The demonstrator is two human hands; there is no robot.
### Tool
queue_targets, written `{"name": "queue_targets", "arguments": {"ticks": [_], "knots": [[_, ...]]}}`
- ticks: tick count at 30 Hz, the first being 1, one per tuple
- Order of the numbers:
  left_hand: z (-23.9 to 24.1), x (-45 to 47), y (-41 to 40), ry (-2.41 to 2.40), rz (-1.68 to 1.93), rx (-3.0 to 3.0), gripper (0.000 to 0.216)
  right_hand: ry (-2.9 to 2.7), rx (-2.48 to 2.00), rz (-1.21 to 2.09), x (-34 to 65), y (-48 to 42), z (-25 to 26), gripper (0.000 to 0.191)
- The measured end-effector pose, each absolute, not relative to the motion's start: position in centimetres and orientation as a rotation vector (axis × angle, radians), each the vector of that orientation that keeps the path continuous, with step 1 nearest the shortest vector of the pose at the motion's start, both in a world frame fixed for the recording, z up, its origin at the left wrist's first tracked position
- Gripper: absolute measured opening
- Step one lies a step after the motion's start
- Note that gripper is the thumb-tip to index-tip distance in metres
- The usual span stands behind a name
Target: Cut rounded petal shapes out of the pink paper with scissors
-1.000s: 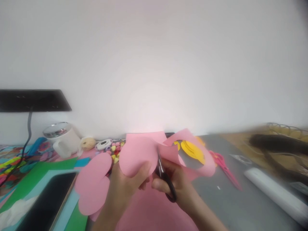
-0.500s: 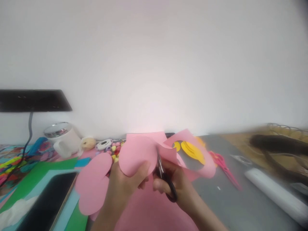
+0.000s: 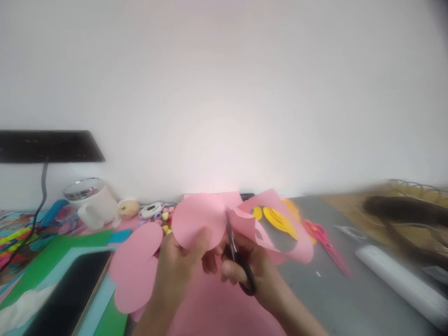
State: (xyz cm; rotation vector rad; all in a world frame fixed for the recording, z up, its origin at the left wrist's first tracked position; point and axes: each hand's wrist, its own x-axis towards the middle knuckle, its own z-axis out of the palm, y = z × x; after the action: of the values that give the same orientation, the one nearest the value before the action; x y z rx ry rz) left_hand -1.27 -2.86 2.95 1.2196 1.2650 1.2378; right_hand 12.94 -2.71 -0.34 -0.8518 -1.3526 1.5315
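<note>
My left hand [image 3: 178, 266] pinches a rounded pink paper shape [image 3: 199, 219], thumb on its lower edge. My right hand [image 3: 257, 275] grips black-handled scissors [image 3: 238, 261]; their blades point up into the pink sheet [image 3: 276, 228] beside the rounded shape. That sheet curls away to the right and has a hole cut in it. More pink paper [image 3: 224, 303] lies under both hands, and a cut pink heart shape [image 3: 135, 266] lies to the left.
Yellow paper pieces [image 3: 278, 217] and pink scissors [image 3: 324, 242] lie on the grey mat at right, near a white roll [image 3: 399, 280]. A phone [image 3: 70, 294] on green paper, a white mug [image 3: 93, 200] and coloured beads [image 3: 167, 217] sit to the left.
The rounded pink shape has turned and lifted slightly in my left hand, and the scissor blades have moved further along its edge. The curled sheet has shifted a little.
</note>
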Motion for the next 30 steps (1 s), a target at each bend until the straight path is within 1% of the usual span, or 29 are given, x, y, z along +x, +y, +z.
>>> {"name": "queue_targets", "arguments": {"ticks": [5, 14, 19, 22, 30], "knots": [[3.0, -1.1, -3.0, 1.451, 1.248, 1.185, 0.041, -1.44, -0.877, 1.482, 13.0, -2.3, 0.0, 0.041], [3.4, -1.0, -3.0, 1.464, 1.205, 1.228, 0.039, -1.394, -0.806, 1.434, 13.3, -1.9, -1.1, 0.035], [3.7, -0.7, -3.2, 1.456, 1.233, 1.191, 0.037, -1.435, -0.67, 1.501, 13.0, -2.1, 0.0, 0.03], [3.7, -0.7, -3.3, 1.457, 1.23, 1.195, 0.037, -1.437, -0.631, 1.522, 12.8, -2.1, 0.5, 0.031], [3.8, -0.9, -3.2, 1.505, 1.195, 1.214, 0.037, -1.384, -0.801, 1.478, 13.0, -2.1, -0.5, 0.038]]}}
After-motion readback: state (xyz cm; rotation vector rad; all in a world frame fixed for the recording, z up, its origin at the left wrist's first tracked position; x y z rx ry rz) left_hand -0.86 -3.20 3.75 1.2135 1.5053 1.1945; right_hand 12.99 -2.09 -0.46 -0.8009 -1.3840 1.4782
